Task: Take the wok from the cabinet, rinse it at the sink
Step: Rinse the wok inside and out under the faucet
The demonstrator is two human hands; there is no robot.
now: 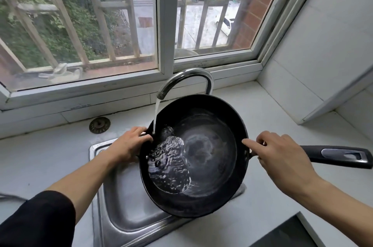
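Note:
A black wok (210, 158) is held tilted over the steel sink (119, 206), its long black handle (335, 156) pointing right. Water runs from the curved chrome faucet (187, 79) onto the wok's left inner wall and pools in its lower left part. My left hand (127, 145) grips the wok's left rim. My right hand (282, 156) rests at the right rim where the handle joins, its index finger stretched along the rim and the other fingers curled around the handle base.
A round metal drain strainer (99, 125) lies on the white counter behind the sink. A barred window (129, 24) runs along the back. A white tiled wall (323, 55) stands to the right. A dark cooktop corner (286, 234) shows at the bottom right.

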